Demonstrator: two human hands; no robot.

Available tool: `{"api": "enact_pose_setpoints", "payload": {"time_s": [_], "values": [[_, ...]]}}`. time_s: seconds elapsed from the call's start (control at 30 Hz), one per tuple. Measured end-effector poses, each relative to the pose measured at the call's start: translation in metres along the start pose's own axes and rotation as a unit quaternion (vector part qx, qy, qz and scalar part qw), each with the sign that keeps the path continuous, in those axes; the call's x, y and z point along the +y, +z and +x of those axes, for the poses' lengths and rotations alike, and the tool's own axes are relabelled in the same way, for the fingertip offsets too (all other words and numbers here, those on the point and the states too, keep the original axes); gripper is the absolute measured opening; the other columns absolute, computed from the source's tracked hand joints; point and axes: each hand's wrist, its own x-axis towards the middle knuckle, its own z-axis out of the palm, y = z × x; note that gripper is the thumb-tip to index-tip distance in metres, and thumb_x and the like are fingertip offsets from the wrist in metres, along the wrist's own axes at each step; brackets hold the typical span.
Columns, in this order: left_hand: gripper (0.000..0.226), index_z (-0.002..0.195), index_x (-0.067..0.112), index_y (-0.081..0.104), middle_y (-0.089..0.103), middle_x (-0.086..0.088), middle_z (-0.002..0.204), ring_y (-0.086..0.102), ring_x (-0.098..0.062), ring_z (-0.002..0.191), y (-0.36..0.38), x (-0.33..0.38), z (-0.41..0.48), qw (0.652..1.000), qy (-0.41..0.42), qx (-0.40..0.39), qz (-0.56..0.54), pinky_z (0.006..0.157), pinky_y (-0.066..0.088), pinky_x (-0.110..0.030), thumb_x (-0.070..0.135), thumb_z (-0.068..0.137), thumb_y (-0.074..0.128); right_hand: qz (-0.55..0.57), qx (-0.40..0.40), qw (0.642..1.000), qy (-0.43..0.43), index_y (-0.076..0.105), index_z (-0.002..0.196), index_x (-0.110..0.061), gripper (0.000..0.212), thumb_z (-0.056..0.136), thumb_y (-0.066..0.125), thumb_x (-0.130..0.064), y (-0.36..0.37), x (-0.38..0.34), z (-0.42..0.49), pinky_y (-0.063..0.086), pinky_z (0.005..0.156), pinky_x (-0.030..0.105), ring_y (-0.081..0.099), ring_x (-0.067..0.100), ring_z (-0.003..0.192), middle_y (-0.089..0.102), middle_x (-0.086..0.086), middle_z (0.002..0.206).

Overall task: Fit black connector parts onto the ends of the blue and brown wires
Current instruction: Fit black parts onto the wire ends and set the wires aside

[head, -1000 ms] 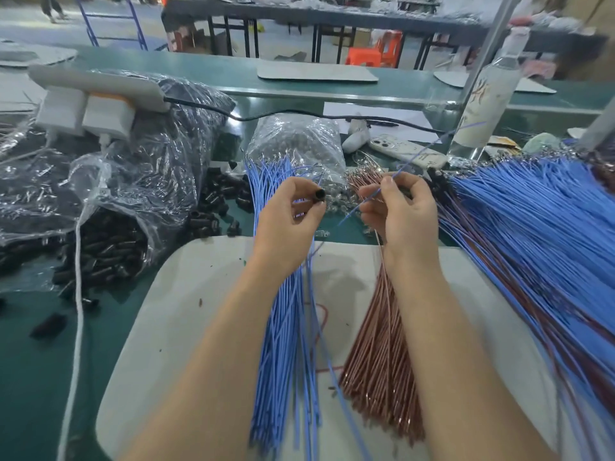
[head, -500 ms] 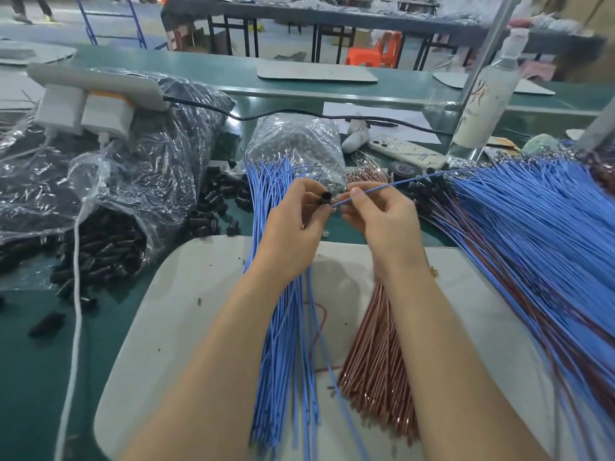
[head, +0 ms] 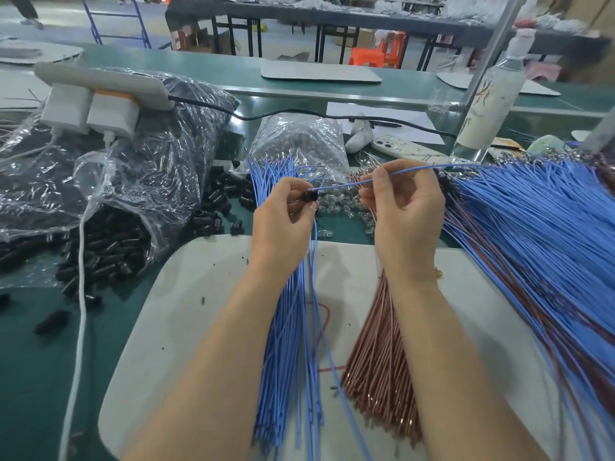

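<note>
Connector (head: 311, 196) one, blue wire (head: 342, 184) one, pinched.

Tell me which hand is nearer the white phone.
Right. The right hand sits just in front of the phone, pinching a blue wire; the left hand, holding a black connector, is farther off to its left.

We're looking across a green workbench (head: 40, 361) to a second green bench (head: 206, 63) running behind it. Beyond, we see dark tables (head: 332, 19) on black legs, orange plastic stools (head: 369, 56) and cardboard boxes (head: 206, 39) beneath, and a blue metal frame (head: 93, 28) on pale grey floor (head: 63, 15).
</note>
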Motion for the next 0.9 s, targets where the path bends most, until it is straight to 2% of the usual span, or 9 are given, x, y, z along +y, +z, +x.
{"api": "enact_pose_setpoints", "payload": {"time_s": [0.1, 0.2, 0.33, 0.43, 0.53, 0.6, 0.7, 0.8, 0.9], "values": [[0.014, 0.098, 0.019, 0.057, 0.067, 0.0, 0.094, 0.064, -0.007, 0.087, -0.001, 0.001, -0.001, 1.0, -0.002, -0.003, 0.008, 0.077, 0.048, -0.01, 0.007, 0.09, 0.059, -0.021, 0.008, 1.0, -0.018, 0.055, 0.092, -0.01, 0.002, 0.094, 0.056, -0.009, -0.001, -0.001, 0.0, 0.057, 0.069, 0.041, 0.064, 0.018, 0.066, 0.064, 0.004, 0.075], [0.015, 0.099, 0.018, 0.057, 0.068, -0.002, 0.097, 0.065, -0.009, 0.092, -0.001, 0.002, -0.001, 1.0, -0.004, -0.009, 0.007, 0.083, 0.05, -0.016, 0.006, 0.091, 0.056, -0.055, 0.006, 0.997, -0.048, 0.055, 0.093, -0.011, 0.002, 0.094, 0.056, -0.011, -0.001, -0.001, -0.001, 0.055, 0.07, 0.045, 0.064, 0.023, 0.069, 0.063, 0.004, 0.076], [0.017, 0.099, 0.02, 0.058, 0.065, 0.009, 0.09, 0.06, 0.007, 0.083, 0.0, 0.002, -0.001, 0.999, 0.007, -0.025, 0.027, 0.074, 0.043, -0.003, 0.004, 0.092, 0.055, -0.093, -0.001, 0.991, -0.098, 0.054, 0.093, -0.014, 0.005, 0.094, 0.055, -0.009, 0.001, -0.001, -0.003, 0.054, 0.068, 0.034, 0.063, 0.016, 0.067, 0.061, -0.002, 0.075], [0.02, 0.098, 0.023, 0.059, 0.062, 0.019, 0.086, 0.058, 0.011, 0.081, 0.002, 0.003, -0.002, 0.998, 0.025, -0.039, 0.052, 0.076, 0.044, -0.006, 0.004, 0.092, 0.054, -0.101, -0.013, 0.989, -0.106, 0.052, 0.093, -0.017, 0.008, 0.094, 0.056, -0.009, 0.001, 0.001, -0.003, 0.054, 0.068, 0.036, 0.064, 0.017, 0.068, 0.062, -0.001, 0.077], [0.02, 0.103, 0.018, 0.064, 0.066, 0.009, 0.094, 0.059, -0.004, 0.087, 0.003, 0.006, -0.004, 0.994, 0.058, -0.058, 0.075, 0.083, 0.044, -0.011, 0.004, 0.091, 0.055, -0.072, -0.044, 0.995, -0.056, 0.054, 0.093, -0.015, 0.005, 0.093, 0.058, -0.011, 0.003, 0.003, -0.003, 0.056, 0.07, 0.042, 0.066, 0.019, 0.069, 0.066, 0.005, 0.078], [0.021, 0.108, 0.014, 0.066, 0.066, 0.006, 0.099, 0.057, -0.008, 0.092, 0.002, 0.008, -0.006, 0.988, 0.088, -0.074, 0.098, 0.085, 0.042, -0.011, 0.006, 0.091, 0.056, -0.024, -0.055, 0.998, -0.002, 0.058, 0.09, -0.011, 0.003, 0.093, 0.059, -0.011, 0.004, 0.003, -0.002, 0.057, 0.067, 0.035, 0.067, 0.017, 0.067, 0.068, 0.006, 0.076], [0.021, 0.109, 0.016, 0.068, 0.063, 0.009, 0.097, 0.05, -0.01, 0.105, 0.002, 0.012, -0.007, 0.981, 0.122, -0.067, 0.138, 0.089, 0.034, -0.01, 0.013, 0.09, 0.061, 0.033, -0.046, 0.997, 0.054, 0.064, 0.08, -0.011, 0.01, 0.09, 0.064, -0.012, 0.001, 0.003, 0.001, 0.052, 0.06, 0.02, 0.065, 0.009, 0.06, 0.069, 0.006, 0.071], [0.02, 0.108, 0.015, 0.069, 0.062, 0.008, 0.094, 0.046, -0.01, 0.106, 0.003, 0.017, -0.009, 0.976, 0.15, -0.062, 0.143, 0.091, 0.032, -0.01, 0.015, 0.089, 0.063, 0.018, -0.081, 0.993, 0.08, 0.064, 0.07, -0.02, 0.019, 0.088, 0.067, -0.013, 0.0, 0.003, 0.003, 0.047, 0.059, 0.016, 0.06, 0.0, 0.057, 0.066, -0.009, 0.062], [0.019, 0.107, 0.011, 0.069, 0.059, 0.01, 0.092, 0.05, -0.016, 0.106, 0.005, 0.021, -0.01, 0.976, 0.162, -0.057, 0.132, 0.092, 0.037, -0.018, 0.013, 0.089, 0.063, 0.028, -0.134, 0.983, 0.12, 0.066, 0.078, -0.021, 0.013, 0.09, 0.065, -0.017, 0.004, 0.003, 0.0, 0.048, 0.066, 0.016, 0.062, 0.0, 0.065, 0.068, -0.008, 0.07]]}}
